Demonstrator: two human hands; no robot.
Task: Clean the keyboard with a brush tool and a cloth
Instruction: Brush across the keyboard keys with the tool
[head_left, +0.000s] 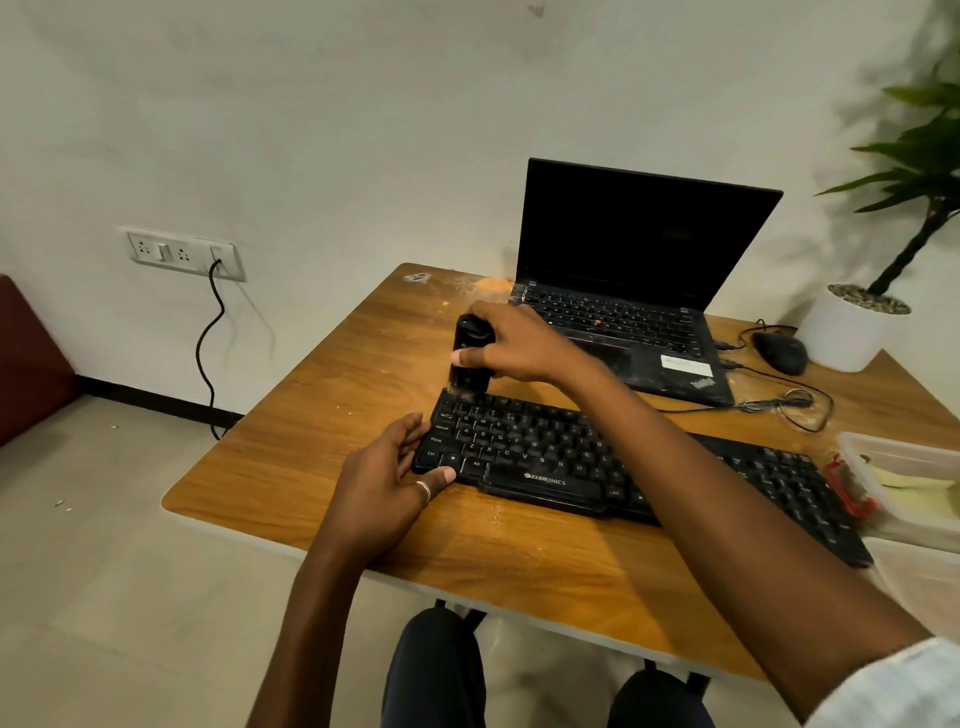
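A black Zebronics keyboard lies slantwise across the wooden table. My right hand grips a black brush tool held upright, its bristle end touching the keyboard's far left corner. My left hand rests against the keyboard's left end, fingers along the edge and thumb on the front corner near the Ctrl key. A ring sits on the thumb. No cloth can be made out for certain.
An open black laptop stands behind the keyboard. A black mouse with cables and a white plant pot sit at the right. A clear plastic box with a red item lies at the right edge. My knees are under the table.
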